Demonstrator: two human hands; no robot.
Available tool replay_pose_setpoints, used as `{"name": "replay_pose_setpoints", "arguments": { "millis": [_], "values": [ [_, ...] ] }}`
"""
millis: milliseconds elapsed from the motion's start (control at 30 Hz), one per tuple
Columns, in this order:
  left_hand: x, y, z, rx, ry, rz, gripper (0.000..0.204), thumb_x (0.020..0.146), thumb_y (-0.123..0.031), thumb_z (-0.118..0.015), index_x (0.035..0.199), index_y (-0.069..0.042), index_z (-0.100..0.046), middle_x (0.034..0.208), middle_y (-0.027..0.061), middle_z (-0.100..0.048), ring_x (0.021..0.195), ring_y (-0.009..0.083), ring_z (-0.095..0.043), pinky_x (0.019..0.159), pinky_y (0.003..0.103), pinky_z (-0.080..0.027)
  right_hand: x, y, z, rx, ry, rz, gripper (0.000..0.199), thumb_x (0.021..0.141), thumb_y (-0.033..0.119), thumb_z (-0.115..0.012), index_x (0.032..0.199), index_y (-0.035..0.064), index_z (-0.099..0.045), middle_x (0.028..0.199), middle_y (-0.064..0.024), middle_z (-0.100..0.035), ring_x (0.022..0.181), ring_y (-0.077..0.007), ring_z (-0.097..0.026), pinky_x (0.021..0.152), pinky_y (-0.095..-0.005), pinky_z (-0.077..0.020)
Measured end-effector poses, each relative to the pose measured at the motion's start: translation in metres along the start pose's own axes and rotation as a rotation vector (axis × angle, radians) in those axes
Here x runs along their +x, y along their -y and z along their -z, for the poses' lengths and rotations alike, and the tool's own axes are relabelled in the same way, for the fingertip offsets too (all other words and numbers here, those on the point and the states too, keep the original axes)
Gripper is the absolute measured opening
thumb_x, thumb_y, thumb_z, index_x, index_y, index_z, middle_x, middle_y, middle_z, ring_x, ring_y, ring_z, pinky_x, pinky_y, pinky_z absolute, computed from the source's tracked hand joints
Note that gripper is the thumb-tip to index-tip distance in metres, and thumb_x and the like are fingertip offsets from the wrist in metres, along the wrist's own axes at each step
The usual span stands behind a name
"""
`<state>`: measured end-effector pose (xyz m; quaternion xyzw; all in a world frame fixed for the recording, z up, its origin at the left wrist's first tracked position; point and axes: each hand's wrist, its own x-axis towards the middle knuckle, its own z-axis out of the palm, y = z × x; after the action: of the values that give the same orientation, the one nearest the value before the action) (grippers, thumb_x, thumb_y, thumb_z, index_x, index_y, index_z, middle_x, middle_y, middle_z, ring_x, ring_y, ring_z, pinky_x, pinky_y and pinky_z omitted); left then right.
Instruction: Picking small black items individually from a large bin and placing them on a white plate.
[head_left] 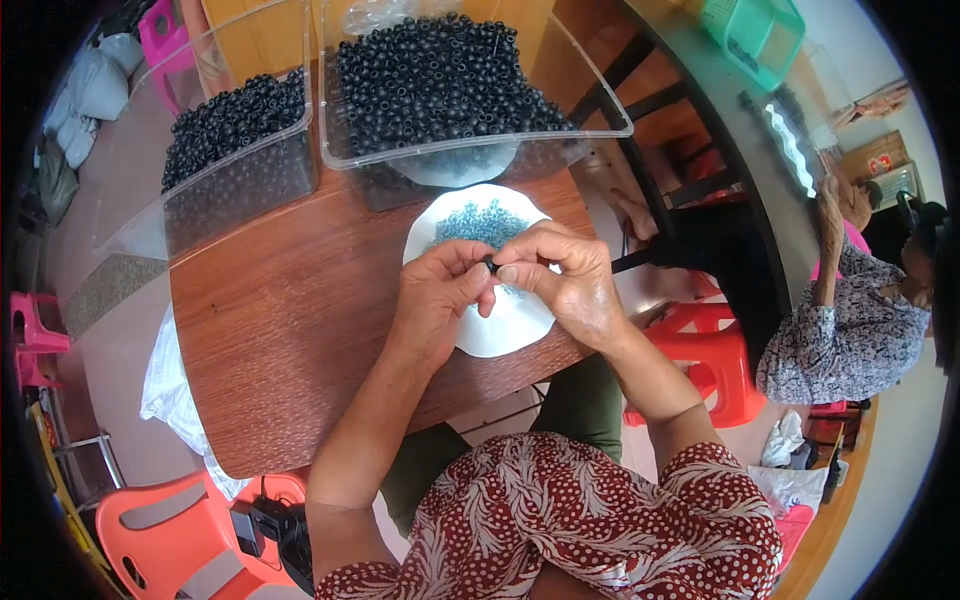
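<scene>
The brown wooden table [300, 330] is the largest thing here, spreading mostly to the left of the white plate [490, 335] with the wavy rim, which lies near its right edge. Well to the right of the plate stands a dark table [735, 120], and a co-worker in a patterned top [850, 335] sits alongside that one. An orange chair [150, 515] stands well to the left of the plate and nearer the wearer. Just beyond the plate is the larger clear bin [345, 162], heaped with black, ring-like pieces; a red stool [715, 350] is to the plate's right, and a smaller clear bin [250, 190] of similar black pieces sits beyond it to the left. A green basket [775, 50] is far off beyond the plate, to the right. Over the plate, the left hand [435, 300] and the right hand [565, 285] meet, thumbs and forefingers closed. Between them they pinch one small black piece [490, 264], held above the plate's middle; its exact shape is mostly hidden by the fingertips. Smallest are the pale blue bits [480, 222], piled on the plate's far half, with a few below the fingers.
</scene>
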<state>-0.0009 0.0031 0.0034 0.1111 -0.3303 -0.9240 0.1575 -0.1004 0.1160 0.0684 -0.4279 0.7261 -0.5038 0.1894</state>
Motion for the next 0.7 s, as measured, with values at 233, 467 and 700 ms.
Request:
{"name": "replay_pose_setpoints", "arguments": {
  "millis": [233,467,700],
  "values": [
    [0.001,0.003,0.004,-0.01,-0.005,0.008,0.021,0.079,-0.004,-0.06,0.097,0.004,-0.055,0.076,0.0091,-0.058,0.061,0.0147,-0.055,0.053,0.027,-0.046,0.001,0.0,-0.002,0.191,-0.011,-0.13,0.012,0.069,-0.004,-0.067,0.08,-0.001,-0.064,0.078,-0.0039,-0.06,0.074,-0.0094,-0.054,0.068,-0.0219,-0.0427],
    [0.002,0.002,0.005,-0.057,-0.005,0.037,0.023,0.079,-0.004,-0.06,0.099,0.004,-0.054,0.076,0.0098,-0.058,0.061,0.0147,-0.055,0.054,0.027,-0.046,0.01,0.003,0.006,0.056,0.086,-0.056,0.011,0.069,-0.006,-0.066,0.078,-0.0017,-0.064,0.078,-0.0035,-0.06,0.073,-0.009,-0.055,0.067,-0.0213,-0.0437],
    [0.003,0.001,0.006,-0.078,-0.031,0.073,0.019,0.082,0.0,-0.054,0.099,0.006,-0.053,0.081,0.0125,-0.058,0.063,0.0156,-0.054,0.055,0.026,-0.044,0.015,0.003,0.006,0.199,0.118,-0.16,0.009,0.07,-0.006,-0.065,0.078,-0.003,-0.064,0.077,-0.0046,-0.061,0.072,-0.0098,-0.057,0.066,-0.0212,-0.0453]
  ]
}}
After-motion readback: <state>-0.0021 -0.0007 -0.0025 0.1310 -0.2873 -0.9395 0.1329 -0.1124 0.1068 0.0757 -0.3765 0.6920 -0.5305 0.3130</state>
